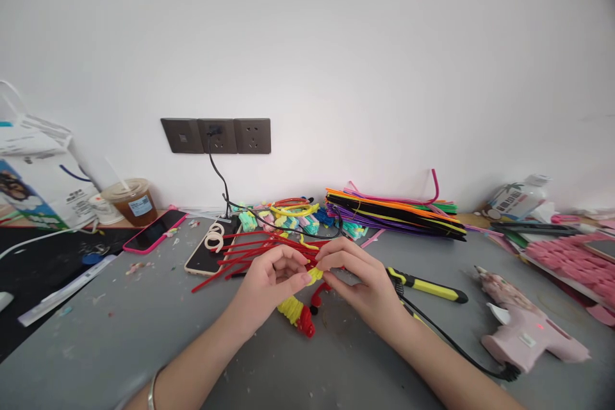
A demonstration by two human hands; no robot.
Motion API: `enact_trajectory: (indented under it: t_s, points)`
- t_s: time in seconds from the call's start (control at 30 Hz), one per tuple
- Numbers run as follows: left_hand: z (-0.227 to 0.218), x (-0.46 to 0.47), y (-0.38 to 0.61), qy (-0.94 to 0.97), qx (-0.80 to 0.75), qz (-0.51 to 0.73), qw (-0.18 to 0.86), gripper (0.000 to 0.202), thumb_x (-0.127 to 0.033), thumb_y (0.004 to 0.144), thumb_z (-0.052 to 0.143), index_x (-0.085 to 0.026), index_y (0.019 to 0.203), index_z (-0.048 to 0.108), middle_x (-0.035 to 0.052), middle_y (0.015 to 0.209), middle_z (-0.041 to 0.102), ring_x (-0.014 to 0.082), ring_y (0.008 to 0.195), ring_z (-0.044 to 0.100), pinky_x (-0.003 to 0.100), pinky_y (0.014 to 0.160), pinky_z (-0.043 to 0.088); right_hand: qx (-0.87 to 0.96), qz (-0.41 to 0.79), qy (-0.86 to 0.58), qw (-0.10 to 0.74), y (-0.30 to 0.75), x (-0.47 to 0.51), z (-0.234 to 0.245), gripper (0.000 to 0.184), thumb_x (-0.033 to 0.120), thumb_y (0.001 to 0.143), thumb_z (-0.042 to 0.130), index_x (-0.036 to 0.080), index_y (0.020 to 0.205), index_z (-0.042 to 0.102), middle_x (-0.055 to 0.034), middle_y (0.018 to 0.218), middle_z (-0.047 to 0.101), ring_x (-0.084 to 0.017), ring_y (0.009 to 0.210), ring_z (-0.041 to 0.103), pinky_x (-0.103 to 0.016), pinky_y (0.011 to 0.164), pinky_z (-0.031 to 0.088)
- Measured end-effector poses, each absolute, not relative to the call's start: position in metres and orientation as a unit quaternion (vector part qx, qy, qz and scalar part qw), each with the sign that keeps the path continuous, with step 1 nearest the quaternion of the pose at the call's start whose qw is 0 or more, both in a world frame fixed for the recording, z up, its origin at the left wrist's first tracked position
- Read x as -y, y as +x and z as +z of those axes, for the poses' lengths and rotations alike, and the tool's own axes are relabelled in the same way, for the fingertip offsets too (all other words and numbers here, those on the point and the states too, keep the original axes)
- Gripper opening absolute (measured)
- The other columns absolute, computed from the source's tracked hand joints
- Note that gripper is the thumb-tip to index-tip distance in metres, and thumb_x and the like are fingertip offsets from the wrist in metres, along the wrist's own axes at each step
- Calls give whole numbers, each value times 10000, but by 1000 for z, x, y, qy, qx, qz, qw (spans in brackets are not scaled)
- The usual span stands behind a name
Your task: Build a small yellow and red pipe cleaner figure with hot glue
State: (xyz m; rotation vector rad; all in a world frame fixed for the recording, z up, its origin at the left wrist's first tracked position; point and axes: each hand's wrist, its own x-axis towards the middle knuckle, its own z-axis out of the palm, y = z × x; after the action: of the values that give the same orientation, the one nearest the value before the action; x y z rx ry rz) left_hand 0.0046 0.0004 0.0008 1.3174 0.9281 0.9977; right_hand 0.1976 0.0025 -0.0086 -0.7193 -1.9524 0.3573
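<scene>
Left hand: your left hand [273, 278], at centre frame, has its fingers curled in and its fingertips pinched on the coiled yellow and red fuzzy pipe-cleaner piece [298, 311].
Right hand: your right hand [358, 278] sits just beside it, fingers bent, its fingertips closed on the upper yellow end of the same piece.
Held piece: one, its top caught between both hands; its yellow coil and red tip hang below them, low centre, over the grey tabletop [120, 333].
Loose red stems: a bundle of straight red pipe cleaners [240, 256] lies just behind your hands; you cannot count them.
Stacked stems: one flat pile of multicoloured pipe cleaners [394, 211] lies by the wall, right of centre.
Glue gun: one pink hot glue gun [523, 323] lies at lower right, its black cord running off toward the bottom of the frame.
Cutters: one yellow-and-black handled tool [427, 286] lies just right of your right hand.
Phones: two, a pink-cased smartphone [154, 230] at left, and a phone in a pale case [211, 251] bearing two cream rings.
Drink: one lidded plastic cup of brown drink [131, 200] stands at upper left.
Sockets: three dark wall plates [216, 135] in a row, one with a cable plugged in.
</scene>
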Motion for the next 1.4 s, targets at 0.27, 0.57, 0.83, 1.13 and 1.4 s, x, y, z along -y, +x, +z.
enact_trajectory:
  t_s: [0.27, 0.57, 0.83, 1.13, 1.4]
  points:
    - [-1, -2, 3, 564, -398, 435, 578, 266, -362, 726, 788, -183, 798, 605, -2, 781, 637, 135, 743, 580, 250, 704, 475, 824, 69, -283, 486, 199, -1, -4, 172, 81, 924, 587, 236, 895, 656, -66, 918, 641, -180, 844, 655, -288, 719, 553]
    - [1, 0, 4, 543, -416, 422, 595, 337, -430, 699, 813, -174, 833, 640, 19, 792, 655, 152, 743, 612, 254, 671, 488, 846, 0, -291, 446, 202, 1, -7, 167, 120, 938, 584, 259, 972, 669, -90, 1003, 659, -203, 916, 659, -336, 765, 555]
    - [-1, 1, 4, 542, -386, 421, 617, 266, -348, 724, 809, -175, 848, 649, 8, 803, 674, 135, 768, 613, 247, 740, 490, 845, 41, -282, 453, 201, 3, -10, 201, 68, 935, 554, 246, 998, 622, -81, 1012, 646, -190, 920, 646, -320, 786, 535]
    - [-2, 1, 5, 553, -362, 443, 606, 198, -263, 749, 782, -175, 819, 619, -4, 792, 644, 120, 747, 590, 232, 712, 485, 811, 126, -295, 489, 194, 6, -9, 161, 79, 925, 549, 237, 930, 584, -74, 987, 634, -191, 898, 634, -301, 751, 526]
    - [-4, 1, 6, 561, -361, 443, 599, 188, -257, 756, 770, -171, 821, 615, -7, 794, 637, 116, 747, 588, 224, 705, 482, 788, 171, -317, 498, 193, 10, -12, 138, 103, 942, 530, 230, 915, 576, -73, 1003, 620, -192, 927, 621, -298, 782, 511]
